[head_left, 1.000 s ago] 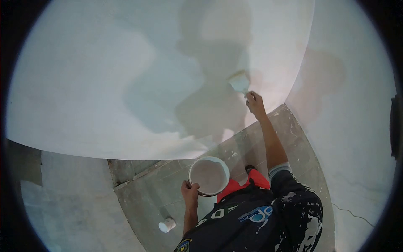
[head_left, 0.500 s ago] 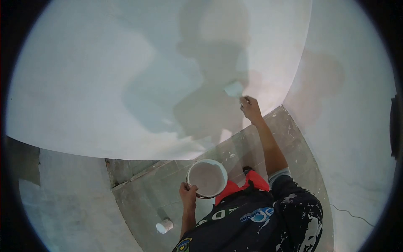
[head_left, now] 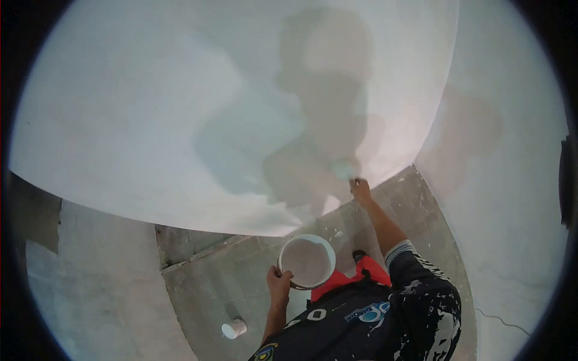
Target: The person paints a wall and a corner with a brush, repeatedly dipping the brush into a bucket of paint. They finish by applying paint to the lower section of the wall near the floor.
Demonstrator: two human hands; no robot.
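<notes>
My left hand [head_left: 279,283] is closed on the rim of a round bucket [head_left: 307,261], which holds a pale, pinkish-grey material. Against the white wall [head_left: 150,108], low and near the corner, my right hand [head_left: 360,190] grips a pale, flat tool [head_left: 342,169]. The tool looks like a wide blade or brush; its outline is blurred, and its handle is mostly hidden by my fingers. Shadows of my head and arms fall on the wall around it.
A small white container [head_left: 234,328] lies on its side on the tiled floor [head_left: 211,301]. Another wall [head_left: 506,180] rises at the right, with a thin cable [head_left: 504,321] near its lower part. A shoe [head_left: 359,255] shows beyond the red trousers.
My right hand and the pale tool have moved down the wall. The view has shifted slightly, and the bucket in my left hand appears a little further right and lower.
</notes>
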